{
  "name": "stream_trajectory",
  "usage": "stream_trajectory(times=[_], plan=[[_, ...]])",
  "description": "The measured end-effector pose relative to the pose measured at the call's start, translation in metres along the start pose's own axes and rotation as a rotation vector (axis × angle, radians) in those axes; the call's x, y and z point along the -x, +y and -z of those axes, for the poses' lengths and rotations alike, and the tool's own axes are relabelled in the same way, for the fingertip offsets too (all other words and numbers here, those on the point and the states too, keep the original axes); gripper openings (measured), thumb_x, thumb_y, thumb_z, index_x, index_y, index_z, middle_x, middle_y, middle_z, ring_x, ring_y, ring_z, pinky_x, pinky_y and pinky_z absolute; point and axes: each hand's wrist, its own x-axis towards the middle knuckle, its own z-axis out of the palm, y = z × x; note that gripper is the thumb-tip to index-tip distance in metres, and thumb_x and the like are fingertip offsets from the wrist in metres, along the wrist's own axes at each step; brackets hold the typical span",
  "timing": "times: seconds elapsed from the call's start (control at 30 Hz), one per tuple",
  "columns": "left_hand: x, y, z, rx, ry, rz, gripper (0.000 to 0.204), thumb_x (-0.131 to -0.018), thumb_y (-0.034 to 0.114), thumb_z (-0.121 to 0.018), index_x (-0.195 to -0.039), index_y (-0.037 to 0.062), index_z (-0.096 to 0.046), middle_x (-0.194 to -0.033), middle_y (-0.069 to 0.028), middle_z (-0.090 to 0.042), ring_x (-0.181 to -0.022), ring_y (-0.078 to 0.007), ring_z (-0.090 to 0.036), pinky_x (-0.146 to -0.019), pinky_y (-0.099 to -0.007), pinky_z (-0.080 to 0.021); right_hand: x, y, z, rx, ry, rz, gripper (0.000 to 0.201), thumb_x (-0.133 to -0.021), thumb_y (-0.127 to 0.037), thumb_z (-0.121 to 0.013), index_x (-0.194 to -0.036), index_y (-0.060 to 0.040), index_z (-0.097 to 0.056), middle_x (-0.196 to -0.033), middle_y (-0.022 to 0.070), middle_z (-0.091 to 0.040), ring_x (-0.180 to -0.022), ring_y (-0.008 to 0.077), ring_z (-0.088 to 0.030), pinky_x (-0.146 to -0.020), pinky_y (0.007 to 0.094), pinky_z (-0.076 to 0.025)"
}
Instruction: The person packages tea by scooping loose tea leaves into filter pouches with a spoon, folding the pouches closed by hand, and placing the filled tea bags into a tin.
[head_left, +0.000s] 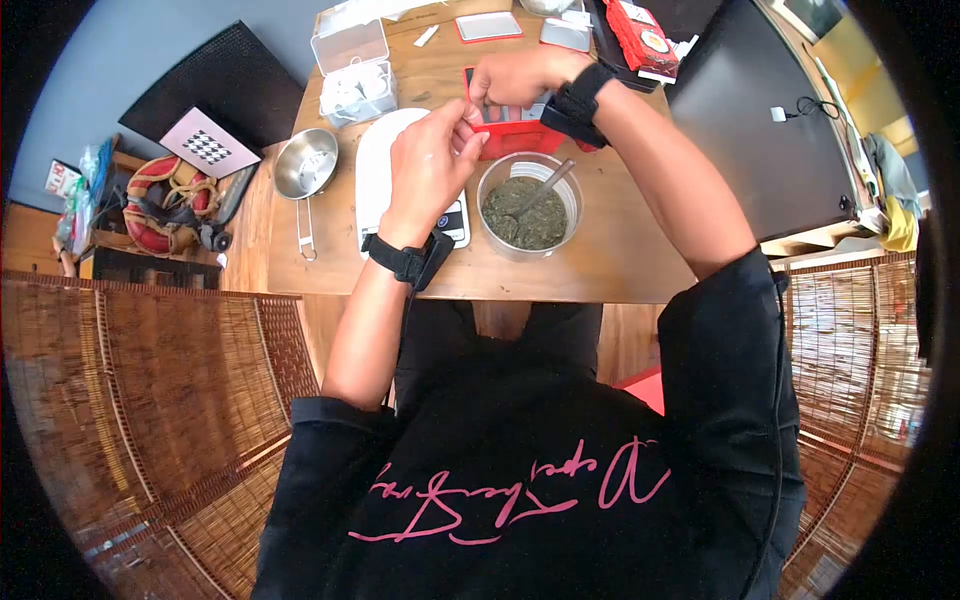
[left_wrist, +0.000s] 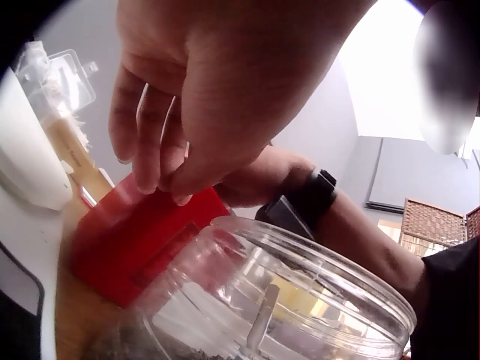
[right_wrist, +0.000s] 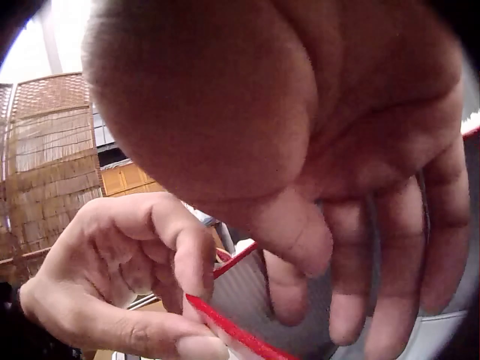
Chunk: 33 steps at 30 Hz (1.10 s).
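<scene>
My left hand [head_left: 430,170] pinches the near rim of a red container [head_left: 515,142]; in the right wrist view the left hand's [right_wrist: 124,277] thumb and forefinger hold its red edge [right_wrist: 241,334]. Over that container is my right hand [head_left: 525,80]; in its own wrist view the right hand's [right_wrist: 352,157] fingers point down, loosely bent, against a grey interior, with nothing visible between them. The left wrist view shows the red side [left_wrist: 135,240] beneath the left hand [left_wrist: 217,82]. Just nearer stands a clear tub [head_left: 484,225] of dark green chopped matter with a spoon [head_left: 545,188] in it.
A white kitchen scale [head_left: 376,180] lies left of the tub, with a metal pan [head_left: 306,163] farther left. Behind are a clear box [head_left: 358,95] of white items, red-edged trays [head_left: 488,27] and a red packet [head_left: 640,38]. The table's near edge [head_left: 560,298] faces me.
</scene>
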Motion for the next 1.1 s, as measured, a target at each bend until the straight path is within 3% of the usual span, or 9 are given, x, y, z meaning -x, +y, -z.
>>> stream_trajectory(times=[0.1,0.5,0.73,0.83,0.9,1.07,1.1], plan=[[0.000,0.001,0.001,-0.004,0.000,0.010,0.018,-0.084,0.011,-0.078,-0.096,0.0052,-0.067,-0.076,-0.0076,-0.071,-0.067,-0.0209,-0.069,-0.060,-0.0334,-0.053,-0.015,-0.001,0.002,-0.011,-0.192,-0.130,0.032,-0.093,-0.012,-0.048,-0.113,-0.0080,-0.073,-0.097,0.0086,-0.074,-0.075,0.0183,-0.071,-0.062,0.0355,-0.058],[-0.001,0.002,-0.001,0.008,-0.012,0.012,0.020,-0.084,0.011,-0.078,-0.098,0.0059,-0.065,-0.075,-0.0076,-0.070,-0.069,-0.0224,-0.069,-0.064,-0.0358,-0.053,-0.049,0.024,-0.012,0.175,-0.371,-0.076,0.029,-0.086,-0.012,-0.056,-0.105,-0.0019,-0.075,-0.092,0.0130,-0.075,-0.078,0.0210,-0.069,-0.066,0.0393,-0.057],[0.000,0.004,0.001,0.006,-0.032,0.036,0.019,-0.084,0.012,-0.077,-0.097,0.0060,-0.065,-0.076,-0.0088,-0.071,-0.070,-0.0243,-0.069,-0.064,-0.0371,-0.053,-0.051,0.021,-0.013,0.282,-0.343,-0.092,0.030,-0.083,-0.016,-0.060,-0.103,0.0001,-0.075,-0.093,0.0140,-0.076,-0.079,0.0218,-0.069,-0.067,0.0398,-0.055],[-0.001,0.003,0.001,0.001,-0.019,0.007,0.020,-0.084,0.012,-0.078,-0.098,0.0059,-0.065,-0.076,-0.0090,-0.071,-0.069,-0.0246,-0.069,-0.064,-0.0376,-0.053,-0.049,0.021,-0.012,0.303,-0.346,-0.087,0.027,-0.090,-0.024,-0.062,-0.100,-0.0037,-0.075,-0.090,0.0097,-0.073,-0.075,0.0196,-0.066,-0.065,0.0374,-0.053],[-0.002,0.002,0.001,-0.005,-0.018,0.013,0.021,-0.084,0.013,-0.078,-0.099,0.0061,-0.066,-0.076,-0.0090,-0.071,-0.069,-0.0247,-0.070,-0.064,-0.0377,-0.053,-0.044,0.018,-0.010,0.144,-0.302,-0.083,0.026,-0.081,-0.016,-0.064,-0.098,-0.0004,-0.075,-0.088,0.0105,-0.075,-0.073,0.0201,-0.068,-0.064,0.0378,-0.055],[-0.007,-0.002,0.002,-0.023,-0.036,0.027,0.020,-0.084,0.016,-0.078,-0.098,0.0060,-0.067,-0.075,-0.0087,-0.071,-0.068,-0.0244,-0.070,-0.064,-0.0376,-0.053,-0.033,0.015,-0.006,-0.009,-0.211,-0.131,0.013,-0.084,-0.014,-0.065,-0.084,-0.0025,-0.072,-0.077,0.0051,-0.071,-0.062,0.0146,-0.065,-0.056,0.0318,-0.054],[-0.008,-0.003,0.002,-0.041,-0.028,0.031,0.019,-0.085,0.016,-0.077,-0.097,0.0058,-0.067,-0.076,-0.0086,-0.072,-0.069,-0.0240,-0.070,-0.065,-0.0372,-0.054,-0.034,0.016,-0.005,-0.015,-0.156,-0.059,0.014,-0.085,-0.015,-0.065,-0.084,-0.0023,-0.072,-0.077,0.0056,-0.071,-0.064,0.0148,-0.066,-0.057,0.0322,-0.055]])
